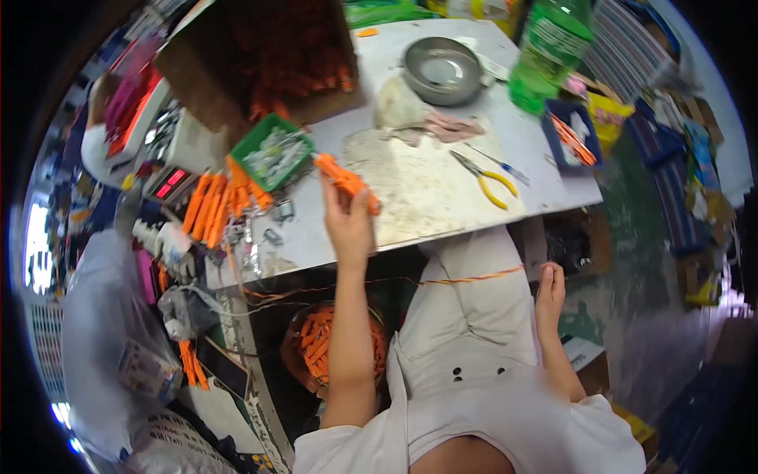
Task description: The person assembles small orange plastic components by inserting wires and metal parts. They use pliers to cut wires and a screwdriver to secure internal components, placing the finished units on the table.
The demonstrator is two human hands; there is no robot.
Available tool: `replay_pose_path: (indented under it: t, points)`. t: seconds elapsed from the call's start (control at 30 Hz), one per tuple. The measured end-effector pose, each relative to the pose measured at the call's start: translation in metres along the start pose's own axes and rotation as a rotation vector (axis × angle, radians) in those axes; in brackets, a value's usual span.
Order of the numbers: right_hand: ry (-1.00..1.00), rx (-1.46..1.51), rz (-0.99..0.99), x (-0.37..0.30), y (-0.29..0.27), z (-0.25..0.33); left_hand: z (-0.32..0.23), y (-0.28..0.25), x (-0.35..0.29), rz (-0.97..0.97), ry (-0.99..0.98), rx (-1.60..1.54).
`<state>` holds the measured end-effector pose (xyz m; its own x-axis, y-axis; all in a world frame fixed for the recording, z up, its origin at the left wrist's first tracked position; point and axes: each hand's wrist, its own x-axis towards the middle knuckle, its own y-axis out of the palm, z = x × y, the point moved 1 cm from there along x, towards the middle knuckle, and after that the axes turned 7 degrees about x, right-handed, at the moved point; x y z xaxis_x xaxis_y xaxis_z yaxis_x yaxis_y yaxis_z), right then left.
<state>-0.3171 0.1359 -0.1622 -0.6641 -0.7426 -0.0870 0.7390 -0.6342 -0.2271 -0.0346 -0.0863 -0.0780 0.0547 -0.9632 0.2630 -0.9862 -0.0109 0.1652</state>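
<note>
My left hand (348, 225) is closed on an orange plastic piece (345, 182) that looks like a utility knife handle, held just above the table near its front edge. A pale tip shows at its far left end. Beside that hand stands a green tray (294, 169) of small clear and whitish parts. Further left, several similar orange handles (207, 207) lie in a row, near small metal pieces (283, 210). My right hand (550, 294) rests low beside my right thigh, fingers loosely bent, with nothing visible in them.
Yellow-handled pliers (493, 188) and a screwdriver (509, 169) lie right of a stained board. Behind are a rag (450, 126), a metal bowl (444, 71), a green bottle (545, 59) and a blue bin (565, 150). An open carton (189, 67) and a bucket of orange pieces (317, 341) flank me.
</note>
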Motion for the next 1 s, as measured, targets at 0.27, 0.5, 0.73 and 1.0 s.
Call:
replay_pose_path:
  t: [0.27,0.5,0.73,1.0]
  points:
    - [0.449,0.206,-0.147,0.078,0.005,-0.181,-0.001,-0.007,0.003,-0.010,0.073,0.015]
    - [0.652,0.792,-0.017,0.150,0.032,-0.212,-0.023,0.024,-0.034,0.042,0.032,-0.072]
    - [0.430,1.250,-0.093,0.080,-0.002,-0.048,-0.040,0.044,-0.076,0.192,-0.210,-0.147]
    - [-0.624,0.039,0.358,-0.014,0.060,0.130,-0.050,0.087,-0.084,0.268,-0.317,-0.217]
